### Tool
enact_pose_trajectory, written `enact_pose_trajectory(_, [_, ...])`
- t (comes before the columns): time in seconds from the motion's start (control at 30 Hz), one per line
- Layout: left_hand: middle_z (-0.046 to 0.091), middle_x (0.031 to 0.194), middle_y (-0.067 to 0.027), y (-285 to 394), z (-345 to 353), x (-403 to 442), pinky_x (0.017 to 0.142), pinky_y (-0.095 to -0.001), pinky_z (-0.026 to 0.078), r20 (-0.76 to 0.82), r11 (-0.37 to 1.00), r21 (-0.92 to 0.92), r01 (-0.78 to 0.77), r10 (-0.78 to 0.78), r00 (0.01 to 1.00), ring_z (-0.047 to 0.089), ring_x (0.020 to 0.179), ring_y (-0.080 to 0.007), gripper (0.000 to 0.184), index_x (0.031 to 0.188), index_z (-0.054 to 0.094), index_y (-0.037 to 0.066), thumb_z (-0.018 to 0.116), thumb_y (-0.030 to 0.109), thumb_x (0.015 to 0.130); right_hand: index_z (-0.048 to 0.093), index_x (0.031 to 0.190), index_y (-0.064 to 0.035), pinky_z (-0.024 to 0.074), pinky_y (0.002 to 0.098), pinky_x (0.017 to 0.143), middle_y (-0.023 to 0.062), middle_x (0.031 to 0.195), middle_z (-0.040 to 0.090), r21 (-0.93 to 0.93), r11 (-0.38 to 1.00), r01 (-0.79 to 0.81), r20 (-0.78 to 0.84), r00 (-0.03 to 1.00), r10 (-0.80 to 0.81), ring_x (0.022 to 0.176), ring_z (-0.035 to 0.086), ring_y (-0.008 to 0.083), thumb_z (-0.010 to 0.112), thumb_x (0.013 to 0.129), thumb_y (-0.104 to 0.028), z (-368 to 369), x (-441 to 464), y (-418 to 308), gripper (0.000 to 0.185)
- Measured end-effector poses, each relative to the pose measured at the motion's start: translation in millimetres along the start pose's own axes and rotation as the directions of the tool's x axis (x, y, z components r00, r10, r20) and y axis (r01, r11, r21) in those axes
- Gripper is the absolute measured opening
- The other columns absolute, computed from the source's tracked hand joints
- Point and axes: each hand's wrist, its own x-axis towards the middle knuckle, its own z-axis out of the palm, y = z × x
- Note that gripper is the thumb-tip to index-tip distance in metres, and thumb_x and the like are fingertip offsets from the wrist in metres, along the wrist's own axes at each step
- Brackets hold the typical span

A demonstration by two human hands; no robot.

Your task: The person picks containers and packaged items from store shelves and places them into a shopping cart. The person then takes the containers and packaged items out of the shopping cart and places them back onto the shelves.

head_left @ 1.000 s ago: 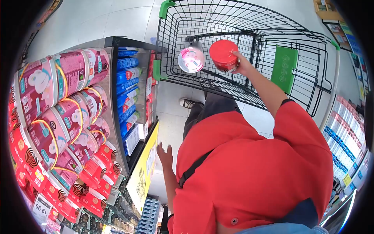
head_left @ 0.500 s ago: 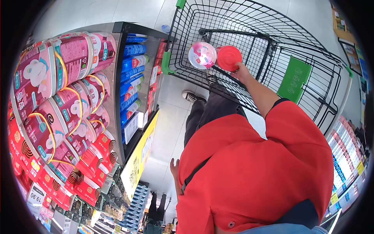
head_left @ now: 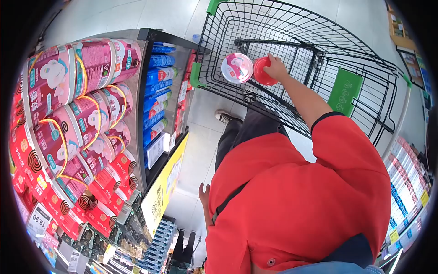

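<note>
My right hand [head_left: 277, 69] reaches into the shopping cart [head_left: 292, 102] and grips the upper right side of a red round container [head_left: 262, 73]. Only the container's circular red face shows clearly; its far edge is under my fingers. Just left of it in the cart is a round tin with a pink and white cartoon face [head_left: 237, 68], resembling the mosquito coil tins on the shelf. Low beside my body hangs my left hand [head_left: 204, 195], its fingers apart and holding nothing.
Pink mosquito coil tins [head_left: 93, 64] in yellow bands are stacked at left above red boxes [head_left: 41, 176]. Blue packs [head_left: 157, 75] fill a dark shelf next to them. A yellow sign [head_left: 166, 182] hangs below. Another person [head_left: 182, 251] stands at the bottom edge.
My right hand has shifted up from the lower right of the red container to its upper right side. The container has moved slightly left and turned. My left hand still hangs.
</note>
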Motion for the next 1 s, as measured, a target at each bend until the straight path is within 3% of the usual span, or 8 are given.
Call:
enact_pose_trajectory(0.13, [0.053, 0.13, -0.0243, -22, 9, 3, 0.098, -0.0357, 0.045, 0.005, 0.992, -0.127, 0.003, -0.003, 1.0, 0.054, 0.119, -0.0271, 0.056, 0.136, 0.044, -0.005, 0.062, 0.023, 0.091, 0.039, 0.142, -0.01, 0.0475, 0.0454, 0.095, 0.0248, 0.127, 0.054, 0.007, 1.0, -0.004, 0.117, 0.993, 0.003, 0.113, 0.057, 0.0416, 0.065, 0.074, -0.039, 0, -9, 0, 0.079])
enact_pose_trajectory(0.2, [0.054, 0.129, -0.0247, -93, 20, 40, 0.1, -0.0365, 0.044, 0.281, 0.745, -0.657, 0.118, 0.097, 0.955, 0.053, 0.12, -0.0283, 0.055, 0.134, 0.047, -0.005, 0.064, 0.021, 0.089, 0.046, 0.135, -0.0064, 0.0493, 0.0443, 0.092, 0.024, 0.114, 0.062, 0.101, 0.986, 0.135, 0.18, 0.972, -0.152, 0.107, 0.061, 0.0386, 0.066, 0.073, -0.037, 16, -9, 14, 0.072])
enact_pose_trajectory(0.27, [0.053, 0.131, -0.024, -80, 22, 52, 0.1, -0.0373, 0.043, -0.067, 0.984, 0.033, -0.172, 0.174, 0.982, 0.052, 0.121, -0.0288, 0.054, 0.131, 0.05, -0.005, 0.065, 0.022, 0.088, 0.056, 0.123, -0.004, 0.0504, 0.0427, 0.091, 0.0231, 0.112, 0.064, 0.233, 0.943, 0.236, 0.103, 0.959, -0.265, 0.104, 0.063, 0.0374, 0.069, 0.072, -0.032, 34, -12, 31, 0.06])
enact_pose_trajectory(0.43, [0.054, 0.13, -0.0219, 23, -18, 15, 0.095, -0.0379, 0.047, -0.204, 0.969, -0.013, -0.248, 0.241, 0.949, 0.055, 0.117, -0.032, 0.048, 0.127, 0.054, -0.004, 0.065, 0.021, 0.087, 0.036, 0.138, 0.0113, 0.043, 0.0406, 0.101, 0.031, 0.128, 0.053, 0.191, 0.973, 0.131, -0.017, 0.991, -0.13, 0.12, 0.053, 0.0397, 0.07, 0.077, -0.044, 27, -14, 26, 0.09])
enact_pose_trajectory(0.63, [0.057, 0.124, -0.0173, 86, -88, -7, 0.087, -0.0357, 0.05, -0.475, 0.829, -0.216, -0.516, 0.373, 0.797, 0.059, 0.106, -0.0279, 0.038, 0.121, 0.059, 0.001, 0.066, 0.012, 0.086, 0.046, 0.134, 0.0067, 0.0406, 0.0328, 0.101, 0.0235, 0.131, 0.054, 0.532, 0.81, 0.248, -0.017, 0.959, -0.282, 0.12, 0.053, 0.026, 0.055, 0.094, -0.022, -41, -83, -69, 0.05])
enact_pose_trajectory(0.77, [0.062, 0.114, -0.0126, 130, -185, -49, 0.085, -0.0343, 0.047, -0.688, 0.611, 0.248, -0.752, 0.658, 0.307, 0.058, 0.104, -0.0247, 0.029, 0.112, 0.063, 0.003, 0.067, 0.005, 0.084, 0.048, 0.132, 0.0064, 0.0458, 0.0308, 0.09, 0.0182, 0.116, 0.061, 0.455, 0.798, 0.395, -0.049, 0.906, -0.42, 0.104, 0.06, 0.0218, 0.054, 0.095, -0.019, -34, -119, -117, 0.045])
enact_pose_trajectory(0.9, [0.06, 0.112, -0.0161, 166, -308, -108, 0.096, -0.0434, 0.039, -0.703, 0.549, 0.652, -0.523, 0.697, -0.144, 0.053, 0.111, -0.0338, 0.037, 0.111, 0.063, 0.002, 0.072, 0.008, 0.076, 0.051, 0.13, 0.0035, 0.0481, 0.0302, 0.081, 0.0165, 0.101, 0.064, 0.282, 0.865, 0.416, -0.025, 0.904, -0.427, 0.09, 0.062, 0.02, 0.057, 0.092, -0.023, -15, -156, -153, 0.047])
enact_pose_trajectory(1.0, [0.053, 0.126, -0.0215, 178, -379, -119, 0.1, -0.0455, 0.037, -0.746, 0.697, 0.666, -0.267, 0.63, -0.217, 0.051, 0.116, -0.0371, 0.061, 0.123, 0.057, 0.001, 0.078, 0.033, 0.075, 0.053, 0.127, 0.0038, 0.0488, 0.0324, 0.079, 0.0188, 0.102, 0.064, 0.023, 0.833, 0.553, -0.153, 0.825, -0.544, 0.09, 0.063, 0.0234, 0.056, 0.092, -0.023, 2, -159, -150, 0.045])
